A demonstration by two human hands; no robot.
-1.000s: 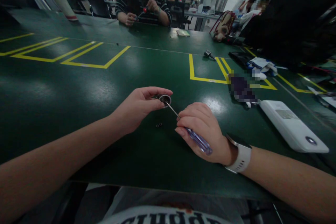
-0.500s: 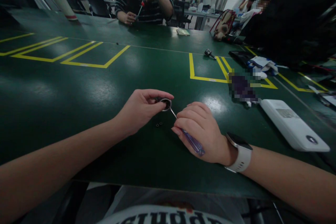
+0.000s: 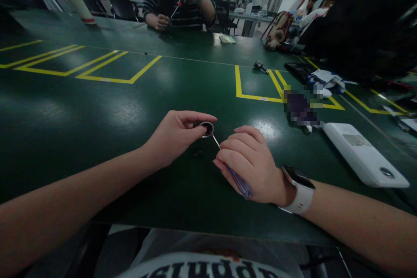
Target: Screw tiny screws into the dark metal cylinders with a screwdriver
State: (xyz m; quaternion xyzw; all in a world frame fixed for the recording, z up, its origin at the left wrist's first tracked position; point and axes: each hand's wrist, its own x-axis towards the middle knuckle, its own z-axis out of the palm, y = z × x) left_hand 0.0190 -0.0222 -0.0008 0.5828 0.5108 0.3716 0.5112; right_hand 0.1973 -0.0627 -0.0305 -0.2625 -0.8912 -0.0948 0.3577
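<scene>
Between the thumb and fingers of my left hand [image 3: 176,134] is a small round metal part with a hollow, ring-like rim [image 3: 207,135]; its far side is hidden by the fingers. My right hand [image 3: 247,160] is wrapped round the clear purplish handle of a screwdriver [image 3: 240,182]. The thin shaft points up and left, its tip at the opening of the metal part; the very end is hard to make out. Two tiny dark nuts or rings [image 3: 198,153] lie on the green table [image 3: 156,204] just below my left hand.
A white power bank [image 3: 365,154] lies at the right, beside a blurred dark object [image 3: 301,108]. A dark metal piece with a shaft [image 3: 260,67] rests inside yellow tape marks. Across the table a person in a striped top [image 3: 179,4] holds a red-handled screwdriver [image 3: 176,8].
The metal part has tilted slightly, showing more of its round opening. My right hand and the screwdriver handle have turned a little. Both hands stay in about the same place.
</scene>
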